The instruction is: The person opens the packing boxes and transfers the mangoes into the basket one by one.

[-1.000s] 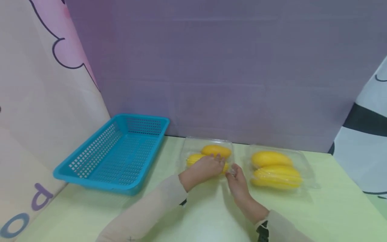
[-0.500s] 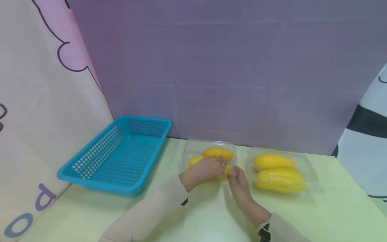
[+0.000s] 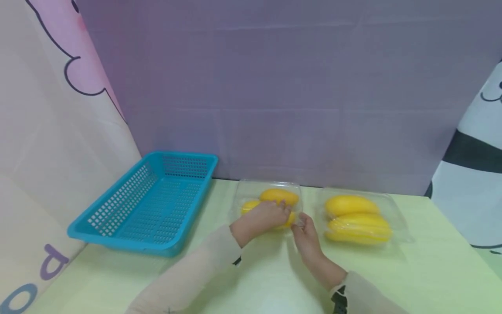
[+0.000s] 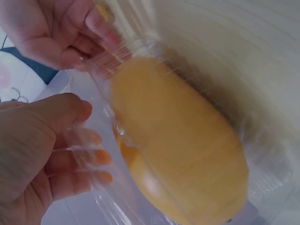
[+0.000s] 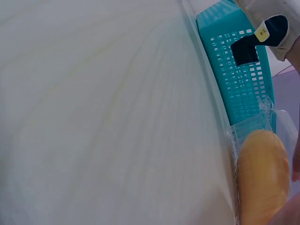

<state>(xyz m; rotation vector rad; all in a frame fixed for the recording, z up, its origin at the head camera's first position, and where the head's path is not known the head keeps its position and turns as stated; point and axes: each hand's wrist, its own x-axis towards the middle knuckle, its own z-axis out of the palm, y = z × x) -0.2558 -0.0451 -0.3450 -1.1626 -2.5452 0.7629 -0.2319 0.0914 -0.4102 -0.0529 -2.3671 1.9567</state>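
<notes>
A clear plastic clamshell box (image 3: 238, 190) lies near the back of the table with two yellow, mango-like fruits in it. The far fruit (image 3: 279, 196) shows whole; the near fruit (image 3: 249, 205) is partly covered by my left hand (image 3: 260, 220). That hand rests over the box with its fingers extended; in the left wrist view, its fingers (image 4: 77, 180) show through clear plastic. At the box's near right corner, my right hand (image 3: 307, 240) pinches the plastic edge. One fruit (image 4: 183, 140) fills the middle of the left wrist view, under plastic.
To the right sits a second clear box (image 3: 396, 213) with two yellow fruits (image 3: 358, 227) inside. A blue perforated basket (image 3: 172, 246) stands at the left. Behind the pale green table (image 3: 266, 279) hangs a purple-grey cloth (image 3: 274, 96).
The head view shifts slightly. Both hands keep nearly the same places on the left box.
</notes>
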